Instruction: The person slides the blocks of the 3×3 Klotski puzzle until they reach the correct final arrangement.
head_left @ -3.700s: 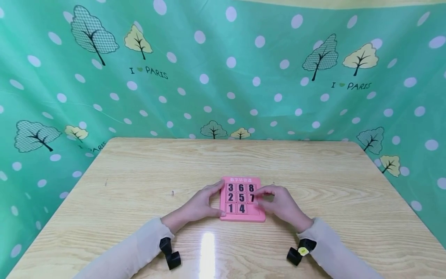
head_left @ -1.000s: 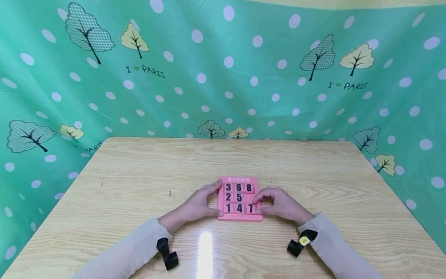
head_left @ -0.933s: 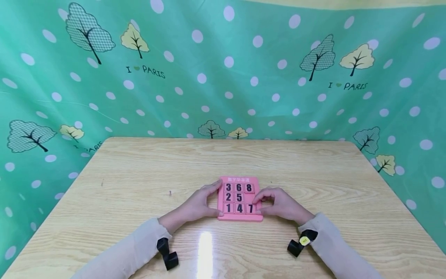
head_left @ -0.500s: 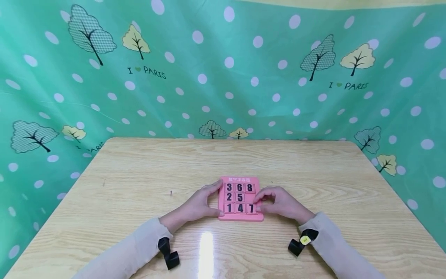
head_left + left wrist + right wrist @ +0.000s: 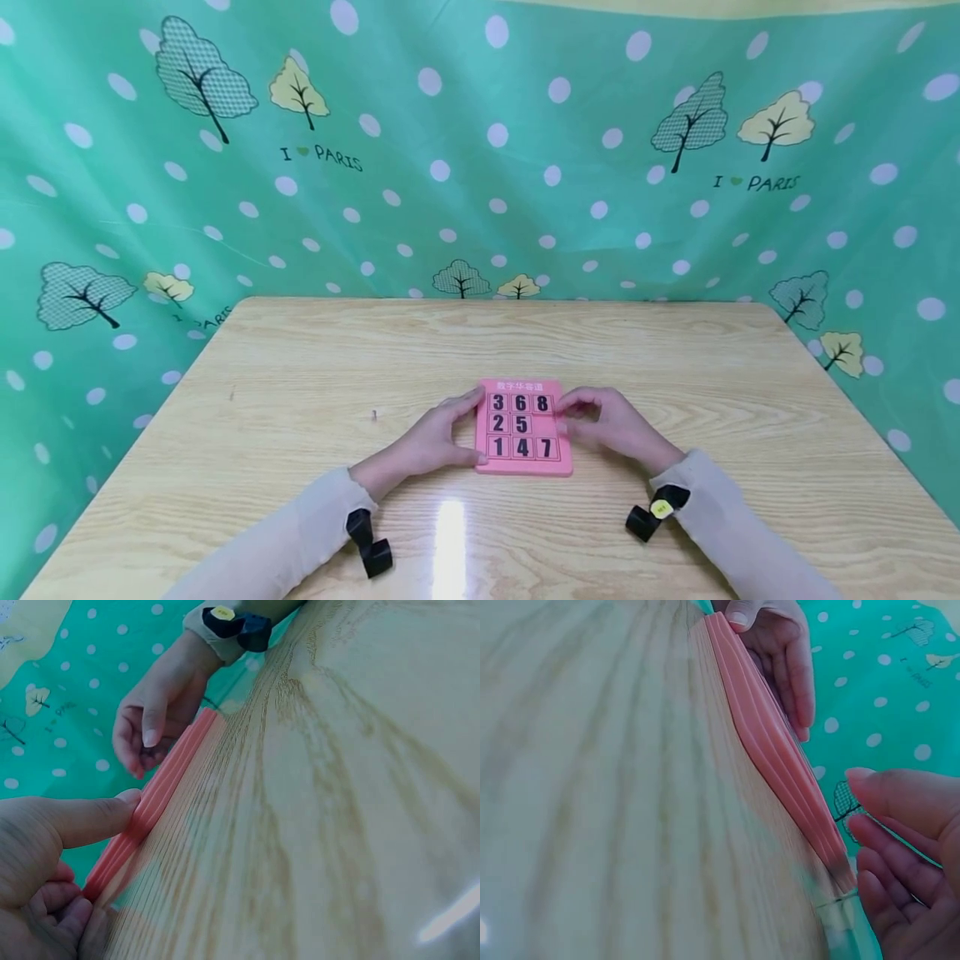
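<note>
A pink number sliding puzzle [image 5: 545,426] lies flat on the table. Its rows read 3 6 8, then 2 5 with a gap at the right, then 1 4 7. My left hand [image 5: 431,437] holds the frame by its left side, thumb at the near corner and index finger at the far one. In the left wrist view that thumb presses the pink edge [image 5: 161,787]. My right hand [image 5: 622,423] hovers at the right edge, fingertips beside the 8 tile [image 5: 542,404] and thumb by the gap. Nothing is between its fingers in the right wrist view.
The light wooden table [image 5: 337,350] reaches back to a green dotted curtain [image 5: 480,208]. A black wrist camera [image 5: 369,543] is strapped at the left sleeve, another camera [image 5: 657,512] at the right. A bright reflection lies on the near tabletop.
The 7 tile has slid down from the middle row to the bottom right corner. Since then my right hand has left it and moved up beside the 8. The left hand stays put.
</note>
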### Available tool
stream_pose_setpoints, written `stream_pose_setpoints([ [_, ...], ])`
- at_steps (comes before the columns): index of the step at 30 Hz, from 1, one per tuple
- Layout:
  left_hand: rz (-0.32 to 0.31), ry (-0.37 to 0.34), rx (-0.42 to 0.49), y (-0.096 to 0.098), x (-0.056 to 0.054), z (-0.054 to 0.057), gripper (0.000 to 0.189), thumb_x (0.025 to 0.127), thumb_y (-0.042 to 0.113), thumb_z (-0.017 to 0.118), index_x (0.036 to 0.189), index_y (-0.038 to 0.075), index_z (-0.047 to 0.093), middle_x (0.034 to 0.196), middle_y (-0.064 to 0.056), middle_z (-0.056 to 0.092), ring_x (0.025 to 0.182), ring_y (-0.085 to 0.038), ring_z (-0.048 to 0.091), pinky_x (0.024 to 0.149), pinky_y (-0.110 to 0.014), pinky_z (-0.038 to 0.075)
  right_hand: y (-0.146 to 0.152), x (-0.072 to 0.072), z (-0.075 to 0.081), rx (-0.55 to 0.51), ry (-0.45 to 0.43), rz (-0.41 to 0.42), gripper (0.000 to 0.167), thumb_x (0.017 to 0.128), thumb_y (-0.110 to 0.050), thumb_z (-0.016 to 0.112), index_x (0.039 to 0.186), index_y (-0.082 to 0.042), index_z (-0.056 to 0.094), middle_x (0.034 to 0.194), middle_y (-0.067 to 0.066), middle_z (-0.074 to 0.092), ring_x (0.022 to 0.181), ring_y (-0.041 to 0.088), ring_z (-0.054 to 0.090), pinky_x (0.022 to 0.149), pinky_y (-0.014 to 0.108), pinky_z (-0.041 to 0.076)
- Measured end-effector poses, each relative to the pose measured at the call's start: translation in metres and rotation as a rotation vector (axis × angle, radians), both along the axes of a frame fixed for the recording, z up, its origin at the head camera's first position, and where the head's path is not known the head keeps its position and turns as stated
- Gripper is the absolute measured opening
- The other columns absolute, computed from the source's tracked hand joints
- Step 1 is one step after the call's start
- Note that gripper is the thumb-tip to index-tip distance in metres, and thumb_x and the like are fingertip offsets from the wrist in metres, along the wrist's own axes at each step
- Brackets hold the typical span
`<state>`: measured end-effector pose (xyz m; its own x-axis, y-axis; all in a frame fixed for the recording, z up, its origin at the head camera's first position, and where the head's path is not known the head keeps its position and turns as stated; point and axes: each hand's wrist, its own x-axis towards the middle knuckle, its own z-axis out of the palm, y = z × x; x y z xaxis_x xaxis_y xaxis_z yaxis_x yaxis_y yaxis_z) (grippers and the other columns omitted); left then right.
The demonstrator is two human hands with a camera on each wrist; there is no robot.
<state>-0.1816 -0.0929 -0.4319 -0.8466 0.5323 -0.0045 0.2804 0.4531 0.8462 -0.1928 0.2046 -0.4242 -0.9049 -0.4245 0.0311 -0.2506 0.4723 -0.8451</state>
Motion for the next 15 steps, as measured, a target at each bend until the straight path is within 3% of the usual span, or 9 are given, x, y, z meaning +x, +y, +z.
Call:
stream_pose_setpoints([
  [8,0.001,-0.017,-0.010,0.0002,-0.0005,0.0010,0.094,0.072,0.018,0.081,0.148,0.009,0.027,0.155,-0.001,0.023,0.141,-0.023,0.022,0.115,-0.042,0.019,-0.0052,-0.0041,0.0025,0.010,0.034,-0.135,0.032,0.078,-0.010,0.074,0.109,-0.009,0.067,0.107,0.006,0.066,0.096,0.023,0.057,0.087,0.037,0.047],
  [15,-0.002,-0.011,-0.012,0.0001,-0.0013,-0.0001,0.094,0.072,0.019,0.081,0.148,0.009,0.027,0.155,-0.002,0.023,0.141,-0.023,0.021,0.115,-0.043,0.019,-0.0078,-0.0055,-0.0002,0.018,0.039,-0.157,0.030,0.081,-0.010,0.072,0.109,-0.005,0.066,0.108,0.011,0.065,0.098,0.025,0.058,0.088,0.041,0.047],
])
